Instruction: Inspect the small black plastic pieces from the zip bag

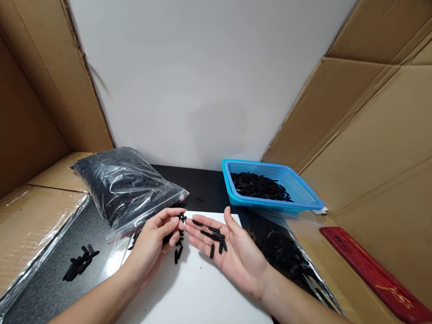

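Note:
My left hand (153, 239) is closed in a pinch, thumb and fingertips together on a small, slim black piece (182, 217). My right hand (237, 254) lies open, palm up, its fingers stretched toward the left fingertips. Several elongated black pieces (215, 235) rest loose on that palm and its fingers. Both hands are over a white sheet (193, 296). Beneath and beside the left hand lie more black pieces (178, 254), partly hidden by it. The exact kind of these dark, wrinkled strips is not clear.
A clear plastic bag (123, 178) full of black material lies behind the left hand. At the back right, a blue basket (311, 204) contains many black pieces. A small pile (80, 263) sits at left. Cardboard walls (379, 126) flank the table; a red flat object (374, 274) lies right.

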Tool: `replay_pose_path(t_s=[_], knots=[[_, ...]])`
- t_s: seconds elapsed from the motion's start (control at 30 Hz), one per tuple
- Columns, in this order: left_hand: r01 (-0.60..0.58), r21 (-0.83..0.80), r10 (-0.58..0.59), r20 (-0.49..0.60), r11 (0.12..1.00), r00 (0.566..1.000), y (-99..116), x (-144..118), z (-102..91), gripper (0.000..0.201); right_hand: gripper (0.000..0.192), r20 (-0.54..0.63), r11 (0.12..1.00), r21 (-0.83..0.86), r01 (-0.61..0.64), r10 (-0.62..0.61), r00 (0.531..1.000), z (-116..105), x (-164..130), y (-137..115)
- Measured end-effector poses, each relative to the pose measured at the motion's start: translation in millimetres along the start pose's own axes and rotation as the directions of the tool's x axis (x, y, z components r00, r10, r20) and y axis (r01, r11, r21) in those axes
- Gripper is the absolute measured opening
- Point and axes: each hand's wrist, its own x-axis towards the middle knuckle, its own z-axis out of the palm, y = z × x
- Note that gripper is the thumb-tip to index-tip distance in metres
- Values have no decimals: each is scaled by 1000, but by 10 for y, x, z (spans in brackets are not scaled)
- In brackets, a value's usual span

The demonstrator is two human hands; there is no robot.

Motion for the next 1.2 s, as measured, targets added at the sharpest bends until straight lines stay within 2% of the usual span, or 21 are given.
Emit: replay_pose_path(t_s=[0.33, 0.43, 0.5, 0.6, 0.7, 0.77, 0.8, 0.93, 1.0, 1.1, 1.2], knots=[[15, 5, -15, 26, 1000, 1000, -11, -13, -7, 29, 52, -19, 999, -54, 2, -3, 1000, 42, -27, 2], [27, 37, -29, 59, 999, 998, 3, -24, 12, 29, 37, -58, 986, -161, 49, -59, 997, -2, -13, 16], [21, 69, -28, 103, 997, 994, 9, -41, 36, 28, 37, -69, 963, -258, 76, -97, 993, -40, -5, 7], [-22, 93, 6, 177, 995, 984, 3, -75, 71, 27, 36, -26, 871, -457, 180, -215, 976, -66, -10, -47], [-78, 130, 46, 230, 989, 972, -19, -96, 77, 28, 27, 79, 622, -708, 333, -399, 913, -47, -33, -108], [-112, 158, 68, 260, 981, 963, -36, -101, 67, 28, 23, 135, 469, -803, 369, -459, 878, -28, -49, -124], [-127, 168, 77, 275, 977, 958, -43, -102, 62, 28, 21, 149, 426, -826, 370, -468, 871, -21, -56, -122], [-157, 193, 90, 316, 969, 944, -36, -120, 69, 27, 18, 165, 378, -850, 368, -471, 866, -10, -75, -81], [-130, 186, 69, 306, 974, 950, -8, -135, 86, 26, 18, 168, 360, -853, 378, -497, 852, -10, -81, -69], [-15, 101, -10, 243, 995, 970, 42, -154, 100, 25, 19, 149, 344, -860, 377, -538, 830, -2, -86, -77], [105, 19, -106, 221, 994, 969, 56, -156, 89, 43, 19, 131, 347, -861, 372, -556, 821, 22, -100, -96]])
